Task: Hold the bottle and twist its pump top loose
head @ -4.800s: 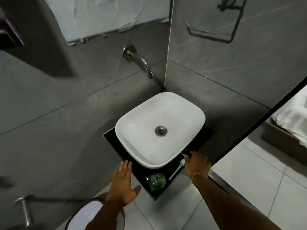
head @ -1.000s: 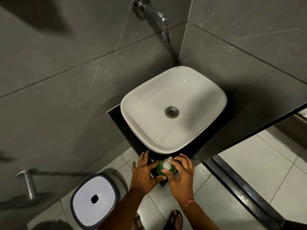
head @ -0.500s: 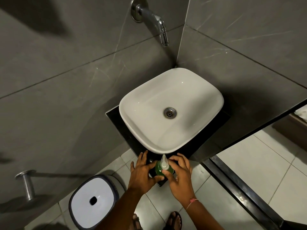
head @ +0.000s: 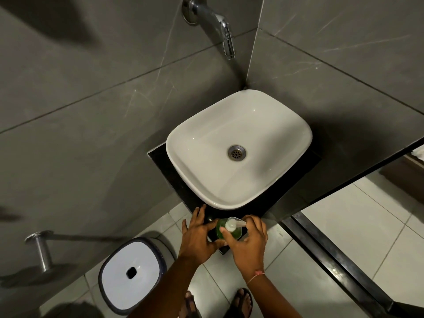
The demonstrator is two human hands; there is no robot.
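I see right hand [head: 249, 243] grip wrapping green soap bottle [head: 229, 229] on black surface [head: 160, 154]; left hand [head: 198, 235] beside, fingers spread wide.

Bathroom corner, counted

Two hands [head: 199, 235] [head: 249, 243], one soap bottle [head: 229, 229], one basin [head: 197, 157], one tap [head: 220, 26], one bin [head: 132, 273] and two sandals [head: 189, 305] [head: 243, 301] are seen.

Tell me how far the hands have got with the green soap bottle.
Done: both hands are at the green soap bottle, standing on the black counter corner. In hand: the right hand grips it, thumb at the white pump; the left hand sits beside it, thumb toward the base. Left: the basin looks dry, no water at the tap.
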